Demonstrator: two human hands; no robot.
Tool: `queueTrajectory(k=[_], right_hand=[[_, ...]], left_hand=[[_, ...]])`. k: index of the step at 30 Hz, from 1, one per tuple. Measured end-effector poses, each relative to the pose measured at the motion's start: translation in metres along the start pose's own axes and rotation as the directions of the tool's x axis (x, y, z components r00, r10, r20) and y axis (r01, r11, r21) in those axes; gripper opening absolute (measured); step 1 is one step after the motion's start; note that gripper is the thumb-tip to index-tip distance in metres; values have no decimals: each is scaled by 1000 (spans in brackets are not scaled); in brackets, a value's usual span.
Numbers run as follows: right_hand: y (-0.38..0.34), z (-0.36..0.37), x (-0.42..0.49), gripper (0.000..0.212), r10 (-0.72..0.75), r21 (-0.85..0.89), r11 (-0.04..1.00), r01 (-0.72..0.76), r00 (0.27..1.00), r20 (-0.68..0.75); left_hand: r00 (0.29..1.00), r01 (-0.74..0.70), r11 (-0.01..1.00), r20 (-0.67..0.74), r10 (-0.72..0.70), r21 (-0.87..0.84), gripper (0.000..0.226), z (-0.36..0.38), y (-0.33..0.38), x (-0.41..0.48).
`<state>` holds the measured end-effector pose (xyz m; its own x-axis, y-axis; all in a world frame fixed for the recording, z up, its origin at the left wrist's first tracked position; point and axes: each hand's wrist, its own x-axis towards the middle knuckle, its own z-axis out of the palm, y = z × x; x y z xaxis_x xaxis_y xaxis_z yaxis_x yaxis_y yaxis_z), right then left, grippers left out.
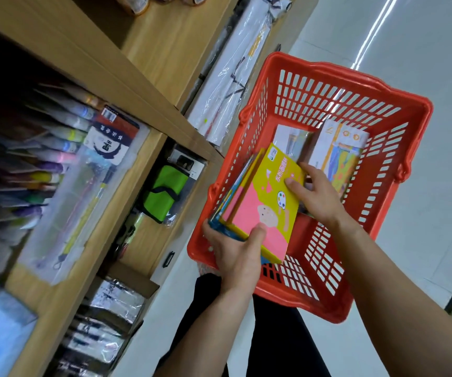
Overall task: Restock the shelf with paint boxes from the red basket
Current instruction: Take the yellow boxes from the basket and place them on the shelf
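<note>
Over red basket [382,110], paint boxes [263,202] in both hands

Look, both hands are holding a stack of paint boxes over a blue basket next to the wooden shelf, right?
Almost. The basket is red, not blue, as the head view shows. The rest holds: the left hand and right hand both grip the stack of paint boxes over it, next to the wooden shelf.
</note>
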<state>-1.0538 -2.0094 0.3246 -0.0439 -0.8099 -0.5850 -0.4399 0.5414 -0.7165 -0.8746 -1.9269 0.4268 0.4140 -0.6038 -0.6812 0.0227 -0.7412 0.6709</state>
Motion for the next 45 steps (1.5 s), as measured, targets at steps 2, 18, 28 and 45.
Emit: queueTrajectory(k=[2, 18, 28, 45], right_hand=[[-4, -2, -5, 32, -1, 65, 998, 0, 1000, 14], [-69, -31, -59, 72, 5, 426, 876, -228, 886, 464], [-139, -37, -143, 56, -144, 544, 832, -107, 906, 398], [-369, 44, -342, 71, -559, 548, 772, 323, 755, 343]], left_hand=[[1000, -22, 999, 14, 22, 25, 108, -7, 5, -9], [976, -139, 990, 167, 138, -5, 98, -123, 46, -39], [975, -185, 970, 91, 201, -158, 37, -173, 91, -92], [814, -580, 771, -203, 543, -263, 42, -421, 145, -231]])
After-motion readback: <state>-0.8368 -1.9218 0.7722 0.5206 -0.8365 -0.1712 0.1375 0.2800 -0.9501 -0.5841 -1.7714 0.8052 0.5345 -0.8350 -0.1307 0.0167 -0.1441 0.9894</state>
